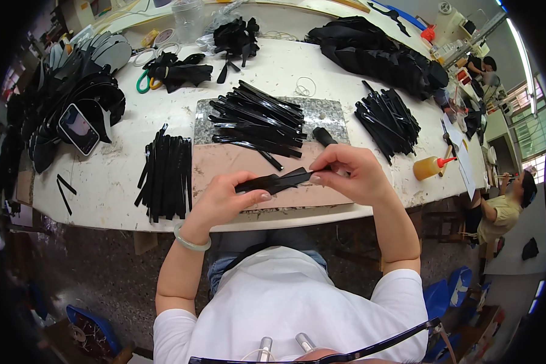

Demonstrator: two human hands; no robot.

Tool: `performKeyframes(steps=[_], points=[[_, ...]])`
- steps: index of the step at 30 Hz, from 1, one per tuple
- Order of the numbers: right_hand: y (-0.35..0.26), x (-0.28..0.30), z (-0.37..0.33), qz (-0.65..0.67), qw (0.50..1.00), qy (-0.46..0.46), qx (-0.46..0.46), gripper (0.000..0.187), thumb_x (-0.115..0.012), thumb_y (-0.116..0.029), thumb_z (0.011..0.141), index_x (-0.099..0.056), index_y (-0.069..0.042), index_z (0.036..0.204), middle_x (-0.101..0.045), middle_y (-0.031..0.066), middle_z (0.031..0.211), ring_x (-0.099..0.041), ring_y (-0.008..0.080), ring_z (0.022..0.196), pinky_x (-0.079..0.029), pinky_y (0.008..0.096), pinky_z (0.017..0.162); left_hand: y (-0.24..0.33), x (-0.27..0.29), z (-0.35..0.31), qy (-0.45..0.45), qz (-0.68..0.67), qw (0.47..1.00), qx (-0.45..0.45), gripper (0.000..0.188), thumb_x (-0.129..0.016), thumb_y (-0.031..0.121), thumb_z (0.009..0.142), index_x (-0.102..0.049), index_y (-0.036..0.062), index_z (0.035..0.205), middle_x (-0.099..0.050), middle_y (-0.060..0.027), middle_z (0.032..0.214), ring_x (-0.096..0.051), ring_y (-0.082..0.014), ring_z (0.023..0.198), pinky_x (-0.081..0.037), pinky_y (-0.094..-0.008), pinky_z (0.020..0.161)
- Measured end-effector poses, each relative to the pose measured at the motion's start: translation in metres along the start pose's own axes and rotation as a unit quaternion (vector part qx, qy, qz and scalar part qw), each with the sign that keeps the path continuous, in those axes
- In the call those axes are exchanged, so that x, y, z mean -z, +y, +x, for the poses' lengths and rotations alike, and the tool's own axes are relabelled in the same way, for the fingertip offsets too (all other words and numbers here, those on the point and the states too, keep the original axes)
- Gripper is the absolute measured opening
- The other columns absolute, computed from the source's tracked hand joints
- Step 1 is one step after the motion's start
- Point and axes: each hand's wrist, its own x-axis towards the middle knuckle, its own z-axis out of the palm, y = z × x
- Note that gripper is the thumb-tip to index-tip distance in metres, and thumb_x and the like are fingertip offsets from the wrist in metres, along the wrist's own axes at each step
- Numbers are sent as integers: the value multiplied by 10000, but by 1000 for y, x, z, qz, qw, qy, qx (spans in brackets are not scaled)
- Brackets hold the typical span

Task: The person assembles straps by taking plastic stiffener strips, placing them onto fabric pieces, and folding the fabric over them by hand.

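Note:
Between my two hands a black strip (288,180) is stretched over the front of the pinkish board, wider and folded-looking in its middle. My left hand (227,197) is closed on its left end, thumb along the near side. At the other end the fingertips of my right hand (352,173) pinch it. Just beyond my fingers, a loose pile of glossy black strips (258,118) covers much of a speckled grey slab (327,109). A dark handle-like tool (323,136) lies beside that pile, near my right hand.
Black strips are laid in a stack (164,176) on the left and another (388,121) on the right. A phone (79,129) leans on black pieces. A bottle of yellow liquid (428,168) stands at right. Green-handled scissors (143,81) lie farther back. Another person (505,212) sits far right.

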Motion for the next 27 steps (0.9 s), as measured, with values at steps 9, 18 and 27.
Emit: performKeyframes(steps=[9,18,27], points=[[-14,-19,-18,-80,993,24,88,145,-755,40,745,-677,-17,853,-657,53,764,-601,135,631,-466,242,536,19,-9,-23,30,179,961,-210,217,-735,118,835,-705,3,1016,-708,-105,823,-636,-180,739,-489,-306,695],[-14,-26,-22,-65,997,-24,44,98,-735,-43,796,-665,-46,866,-641,43,770,-606,157,611,-485,263,530,28,-15,-24,-78,59,987,-125,176,-679,96,884,-698,3,1033,-702,-95,768,-676,-131,646,-512,-243,587],[-6,-29,-24,-31,999,-36,16,97,-748,-63,796,-685,-38,865,-679,52,745,-606,121,579,-483,254,523,20,-21,-28,-174,-161,971,-16,198,-625,94,946,-668,-41,1083,-712,-56,879,-666,-89,812,-534,-226,708]])
